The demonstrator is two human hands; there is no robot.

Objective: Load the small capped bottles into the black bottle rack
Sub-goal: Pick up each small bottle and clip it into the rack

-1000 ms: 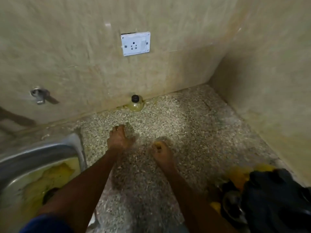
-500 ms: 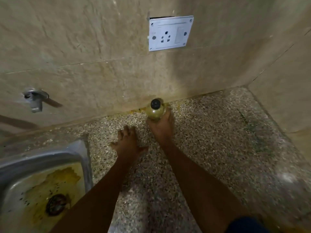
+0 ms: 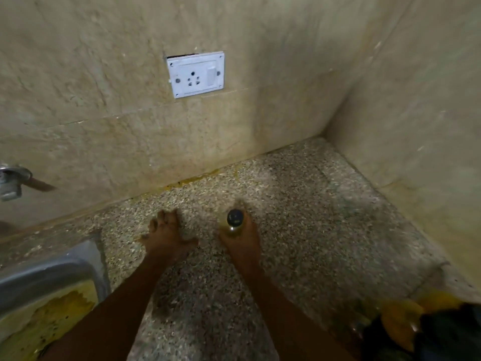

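My right hand [image 3: 240, 243] grips a small bottle [image 3: 233, 222] with a black cap and yellowish contents, held upright above the speckled counter, clear of the back wall. My left hand [image 3: 166, 234] lies flat on the counter just left of it, fingers spread, holding nothing. At the bottom right corner a dark black shape, the black bottle rack [image 3: 450, 337], shows only in part, blurred, with yellow-filled bottles [image 3: 398, 319] beside it.
A steel sink [image 3: 49, 274] with yellow stains sits at the left edge. A white socket plate [image 3: 195, 74] is on the tiled back wall, and a tap fitting [image 3: 11, 182] at far left. A side wall closes the counter on the right.
My right hand reached the bottle at the back wall, closed on it and drew it back from the wall. My left hand stayed flat on the counter.
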